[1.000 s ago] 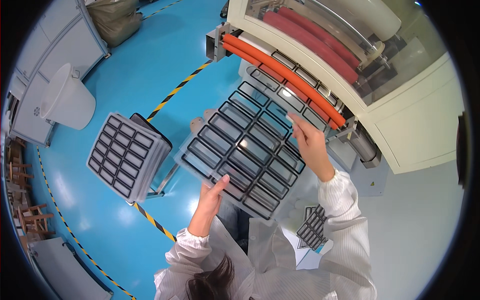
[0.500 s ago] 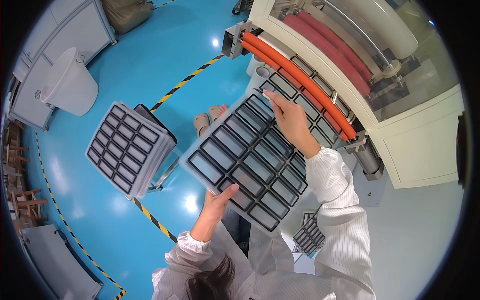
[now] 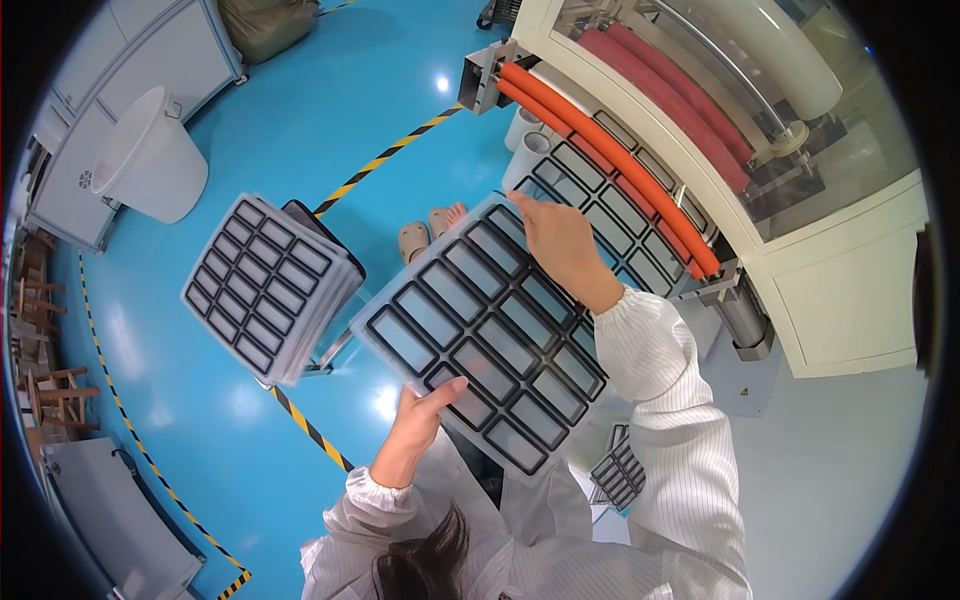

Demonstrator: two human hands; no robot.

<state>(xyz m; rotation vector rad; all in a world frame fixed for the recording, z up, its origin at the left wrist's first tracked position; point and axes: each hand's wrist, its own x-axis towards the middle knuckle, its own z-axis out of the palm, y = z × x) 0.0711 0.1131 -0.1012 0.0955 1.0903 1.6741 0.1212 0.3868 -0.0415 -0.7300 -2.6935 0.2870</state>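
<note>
Tilted in front of me is a translucent plastic sheet (image 3: 497, 342) with rows of black rectangular frames. My left hand (image 3: 408, 430) grips its near left edge, thumb on top and fingers underneath. At the far corner my right hand (image 3: 568, 255) is closed on the sheet's edge; its fingertips partly hide what they pinch. Just beyond that hand, a similar strip of black frames (image 3: 612, 215) hangs out of the machine under orange rollers (image 3: 612, 165). To the left lies a stack of similar sheets (image 3: 262, 285) on a small stand.
A cream machine (image 3: 830, 290) with red rollers behind a clear cover fills the right. White rolls (image 3: 528, 155) stand below its outlet. A white bin (image 3: 150, 160) is at far left. Black-framed pieces (image 3: 620, 475) lie by my right arm. Another person's shoes (image 3: 415, 240) show beyond the sheet.
The sheet has shifted slightly left and away from the machine's strip. My right hand has moved left along with it, its fingers now at the sheet's far corner. My left hand keeps its grip.
</note>
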